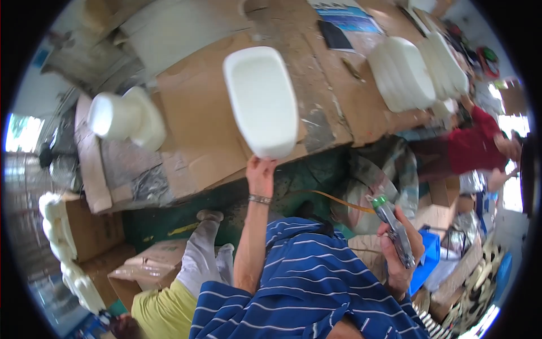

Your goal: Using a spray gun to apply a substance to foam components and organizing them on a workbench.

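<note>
In front of me over the cardboard-covered bench is a white oblong tray (262, 101) with rounded corners and a raised rim. My left hand (261, 175) closes on its near end, fingers tucked at the edge. Off to the right, away from the bench, my right hand (403, 248) is wrapped round a grey hand tool with a green end (398, 234). An orange-yellow hose or strap (344, 201) runs toward that green end from the left; whether it joins the tool I cannot tell.
Stacked white trays (401, 73) stand at the bench's right. More white pieces (127, 118) sit at its left. A person in yellow (164, 311) is close at lower left, another in red (474, 141) farther right. Cardboard boxes (149, 263) and a blue bin (427, 257) flank me.
</note>
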Demonstrator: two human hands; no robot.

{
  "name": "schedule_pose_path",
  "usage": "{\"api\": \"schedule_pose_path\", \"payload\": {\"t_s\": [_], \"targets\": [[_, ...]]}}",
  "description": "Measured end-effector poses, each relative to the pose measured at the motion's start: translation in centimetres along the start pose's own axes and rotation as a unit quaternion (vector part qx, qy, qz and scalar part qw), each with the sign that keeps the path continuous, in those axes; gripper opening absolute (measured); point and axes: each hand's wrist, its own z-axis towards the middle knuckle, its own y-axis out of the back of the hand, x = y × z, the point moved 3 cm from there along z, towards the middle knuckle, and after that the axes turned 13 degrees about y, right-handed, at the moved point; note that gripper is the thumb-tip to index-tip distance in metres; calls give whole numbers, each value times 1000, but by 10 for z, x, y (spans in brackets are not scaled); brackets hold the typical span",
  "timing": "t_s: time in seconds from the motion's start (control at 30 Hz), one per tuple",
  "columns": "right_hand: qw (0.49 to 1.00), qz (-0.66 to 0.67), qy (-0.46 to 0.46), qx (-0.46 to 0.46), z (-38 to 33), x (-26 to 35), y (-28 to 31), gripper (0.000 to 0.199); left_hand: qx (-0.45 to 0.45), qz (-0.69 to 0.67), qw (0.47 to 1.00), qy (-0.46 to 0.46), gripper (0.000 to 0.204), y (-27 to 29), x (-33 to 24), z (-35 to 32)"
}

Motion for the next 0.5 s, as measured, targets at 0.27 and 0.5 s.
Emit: {"api": "schedule_pose_path", "payload": {"t_s": [0.27,0.5], "targets": [[997,37,-70,-5,8,9,-26,64,79,-147,986,-28,31,-47,-56,-13],[994,48,-91,44,25,13,-53,63,25,-194,971,-136,47,41,-80,-41]]}}
